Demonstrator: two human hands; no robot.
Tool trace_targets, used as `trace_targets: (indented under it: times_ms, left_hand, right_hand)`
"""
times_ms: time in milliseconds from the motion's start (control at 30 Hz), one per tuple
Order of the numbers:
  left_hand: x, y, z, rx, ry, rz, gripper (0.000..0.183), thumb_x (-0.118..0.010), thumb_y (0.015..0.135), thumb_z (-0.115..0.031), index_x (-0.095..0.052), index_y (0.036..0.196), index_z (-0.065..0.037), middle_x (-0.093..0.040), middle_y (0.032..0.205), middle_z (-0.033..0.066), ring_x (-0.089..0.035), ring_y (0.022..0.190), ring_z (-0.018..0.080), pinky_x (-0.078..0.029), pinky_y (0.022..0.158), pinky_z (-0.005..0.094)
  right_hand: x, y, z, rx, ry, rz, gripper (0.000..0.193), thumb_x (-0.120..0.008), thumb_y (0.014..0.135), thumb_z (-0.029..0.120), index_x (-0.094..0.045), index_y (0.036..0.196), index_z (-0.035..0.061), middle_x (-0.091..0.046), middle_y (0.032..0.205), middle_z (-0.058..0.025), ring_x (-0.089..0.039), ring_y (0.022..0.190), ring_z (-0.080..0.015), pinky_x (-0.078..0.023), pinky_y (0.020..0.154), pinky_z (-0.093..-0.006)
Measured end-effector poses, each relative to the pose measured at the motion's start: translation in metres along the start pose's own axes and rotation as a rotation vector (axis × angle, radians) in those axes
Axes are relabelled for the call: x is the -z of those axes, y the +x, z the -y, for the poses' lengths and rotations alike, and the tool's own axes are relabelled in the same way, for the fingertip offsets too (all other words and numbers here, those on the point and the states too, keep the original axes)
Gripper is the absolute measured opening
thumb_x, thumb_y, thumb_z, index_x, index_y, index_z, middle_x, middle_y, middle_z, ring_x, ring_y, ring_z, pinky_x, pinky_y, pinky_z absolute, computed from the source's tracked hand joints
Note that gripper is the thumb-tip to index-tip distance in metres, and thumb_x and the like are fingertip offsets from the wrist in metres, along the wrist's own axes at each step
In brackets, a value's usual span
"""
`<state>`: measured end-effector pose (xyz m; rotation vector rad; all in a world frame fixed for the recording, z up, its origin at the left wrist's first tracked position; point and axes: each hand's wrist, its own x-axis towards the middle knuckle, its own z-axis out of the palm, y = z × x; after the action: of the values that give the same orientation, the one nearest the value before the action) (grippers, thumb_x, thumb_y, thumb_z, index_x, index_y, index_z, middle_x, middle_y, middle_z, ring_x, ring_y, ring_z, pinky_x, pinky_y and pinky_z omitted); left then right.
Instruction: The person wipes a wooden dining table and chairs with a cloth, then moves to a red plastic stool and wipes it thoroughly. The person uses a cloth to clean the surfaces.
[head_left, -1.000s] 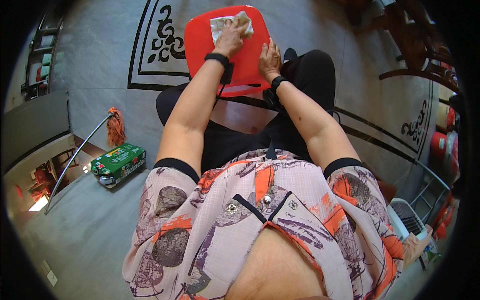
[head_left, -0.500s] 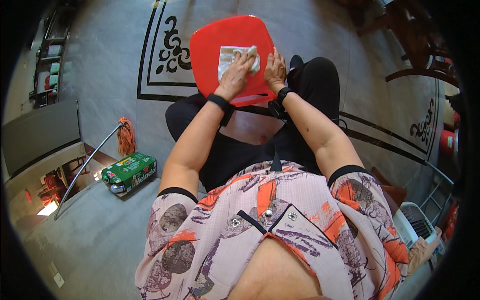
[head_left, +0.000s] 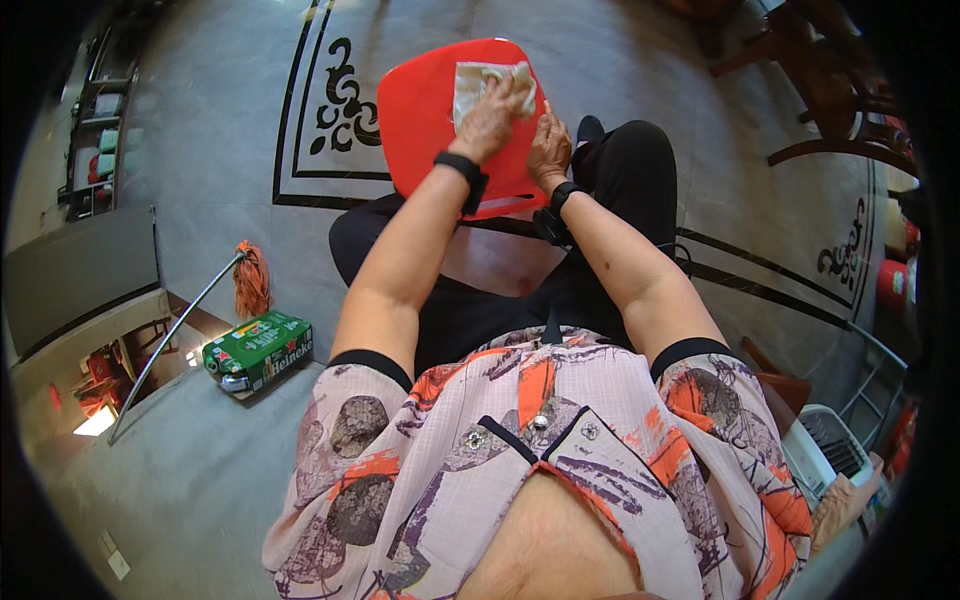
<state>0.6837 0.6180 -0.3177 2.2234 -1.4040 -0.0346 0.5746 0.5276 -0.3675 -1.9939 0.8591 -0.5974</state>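
A red plastic stool [head_left: 415, 120] is in front of me between my knees, its flat top facing up, with a slot along the near edge. My left hand [head_left: 490, 122] presses a white cloth [head_left: 467, 88] onto the upper right part of that top, fingers spread over the bunched fabric. At the stool's right edge, my right hand [head_left: 549, 150] grips the rim, its fingers pointing away from me. The stool's legs are hidden. Dark bands circle both my wrists.
A green drinks carton [head_left: 258, 350] lies on the floor at left, beside an orange mop [head_left: 252, 280] with a metal handle. Dark wooden furniture [head_left: 840, 150] stands far right. Lower right is a white slatted appliance [head_left: 832, 440], with what looks like another person's hand beside it.
My left hand has slid the cloth away from me and slightly right across the stool top. My right hand stays at the edge; the stool has shifted slightly.
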Motion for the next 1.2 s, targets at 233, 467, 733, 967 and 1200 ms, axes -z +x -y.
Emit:
trace_targets:
  times_ms: [233,467,733,967,1200]
  left_hand:
    - [0.033,-0.127,-0.072,0.134,0.003,0.148,0.058,-0.058,0.080,0.006,-0.058,0.135,-0.013,-0.042,0.148,0.0239,-0.046,0.131,0.0457,-0.040,0.111,0.0455]
    - [0.118,-0.116,-0.047,0.607,-1.364,-0.247,0.028,-0.059,0.099,-0.014,-0.063,0.126,-0.006,-0.068,0.113,0.0039,-0.063,0.109,0.0170,-0.048,0.097,0.0299]
    - [0.101,-0.129,0.013,0.944,-0.771,-0.603,0.052,-0.053,0.094,0.001,-0.043,0.146,0.003,-0.068,0.113,0.0115,-0.065,0.092,0.0163,-0.054,0.079,0.0299]
    - [0.056,-0.137,-0.031,0.314,0.066,-0.266,0.052,-0.065,0.092,-0.029,-0.054,0.140,-0.013,-0.051,0.138,0.0227,-0.048,0.126,0.0441,-0.039,0.107,0.0490]
    - [0.028,-0.105,0.056,0.411,0.366,-0.038,0.060,-0.055,0.096,-0.030,-0.036,0.153,-0.032,-0.028,0.159,0.0203,-0.024,0.142,0.0548,-0.028,0.112,0.0652]
  right_hand:
    - [-0.008,0.007,-0.010,-0.005,-0.041,-0.009,0.048,-0.036,0.105,0.035,-0.054,0.139,0.0068,-0.060,0.129,-0.0241,-0.055,0.118,-0.0406,-0.041,0.104,-0.0460]
    - [-0.011,0.010,-0.015,0.045,-0.065,-0.048,0.045,-0.041,0.103,0.032,-0.054,0.138,0.0075,-0.060,0.130,-0.0208,-0.057,0.117,-0.0402,-0.043,0.103,-0.0443]
    - [-0.010,0.009,-0.013,0.038,-0.088,-0.050,0.044,-0.043,0.102,0.031,-0.055,0.138,0.0082,-0.061,0.128,-0.0205,-0.058,0.114,-0.0400,-0.044,0.101,-0.0450]
    - [-0.007,0.006,-0.008,0.019,-0.093,-0.038,0.044,-0.043,0.101,0.029,-0.055,0.138,0.0073,-0.060,0.130,-0.0208,-0.057,0.115,-0.0396,-0.044,0.101,-0.0451]
    - [-0.002,0.003,-0.003,0.029,-0.084,-0.012,0.045,-0.042,0.101,0.026,-0.053,0.139,0.0050,-0.061,0.126,-0.0225,-0.056,0.116,-0.0405,-0.044,0.101,-0.0455]
